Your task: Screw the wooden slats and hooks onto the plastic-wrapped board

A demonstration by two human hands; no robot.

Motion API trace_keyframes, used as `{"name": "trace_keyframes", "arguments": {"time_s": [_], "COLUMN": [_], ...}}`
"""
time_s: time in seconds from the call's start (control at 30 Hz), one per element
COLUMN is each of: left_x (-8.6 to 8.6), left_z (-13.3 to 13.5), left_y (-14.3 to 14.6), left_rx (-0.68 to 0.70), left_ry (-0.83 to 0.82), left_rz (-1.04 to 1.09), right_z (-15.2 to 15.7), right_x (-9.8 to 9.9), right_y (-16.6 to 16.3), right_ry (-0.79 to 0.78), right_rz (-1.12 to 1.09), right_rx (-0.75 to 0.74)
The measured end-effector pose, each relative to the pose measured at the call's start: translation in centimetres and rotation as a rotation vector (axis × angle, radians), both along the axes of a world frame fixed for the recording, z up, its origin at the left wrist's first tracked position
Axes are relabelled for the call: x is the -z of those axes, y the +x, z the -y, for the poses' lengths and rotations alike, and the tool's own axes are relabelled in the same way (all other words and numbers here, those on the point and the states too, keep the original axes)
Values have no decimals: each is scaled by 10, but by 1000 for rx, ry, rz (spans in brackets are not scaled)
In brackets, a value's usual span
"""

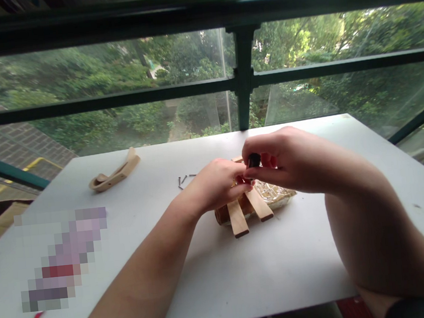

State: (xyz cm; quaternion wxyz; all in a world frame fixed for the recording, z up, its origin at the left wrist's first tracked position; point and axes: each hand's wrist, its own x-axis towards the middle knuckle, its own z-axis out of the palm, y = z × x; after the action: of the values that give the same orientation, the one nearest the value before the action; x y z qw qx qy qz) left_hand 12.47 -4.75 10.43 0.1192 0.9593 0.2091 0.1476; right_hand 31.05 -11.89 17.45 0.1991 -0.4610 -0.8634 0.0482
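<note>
A small wooden assembly [244,211] of flat slats and a round piece lies in the middle of the white table [245,271]. My left hand [218,183] is closed on its top and presses it down. My right hand [276,165] pinches a small black tool handle [254,161] held upright above the wood, right against my left fingertips. A clear bag of small wooden parts [277,192] lies under my right hand.
A curved wooden piece [115,175] rests at the back left of the table. Several small dark nails [184,180] lie just left of my left hand. A pixelated object [62,258] sits at the front left. Behind the table runs a window with a green frame [243,76].
</note>
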Motion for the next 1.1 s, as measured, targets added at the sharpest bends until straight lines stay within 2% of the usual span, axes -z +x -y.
{"name": "trace_keyframes", "arguments": {"time_s": [0.37, 0.6, 1.1], "left_x": [1, -2, 1], "left_z": [-1, 2, 2], "left_y": [-4, -3, -1], "left_rx": [-12, -42, -19], "left_ry": [-42, -81, -13], "left_rz": [-42, -44, -28], "right_z": [11, 5, 5], "right_x": [-7, -5, -7], "right_y": [15, 13, 6], "right_ry": [-69, -32, -30], "right_rz": [-129, -118, -145], "right_rx": [-117, -62, 19]}}
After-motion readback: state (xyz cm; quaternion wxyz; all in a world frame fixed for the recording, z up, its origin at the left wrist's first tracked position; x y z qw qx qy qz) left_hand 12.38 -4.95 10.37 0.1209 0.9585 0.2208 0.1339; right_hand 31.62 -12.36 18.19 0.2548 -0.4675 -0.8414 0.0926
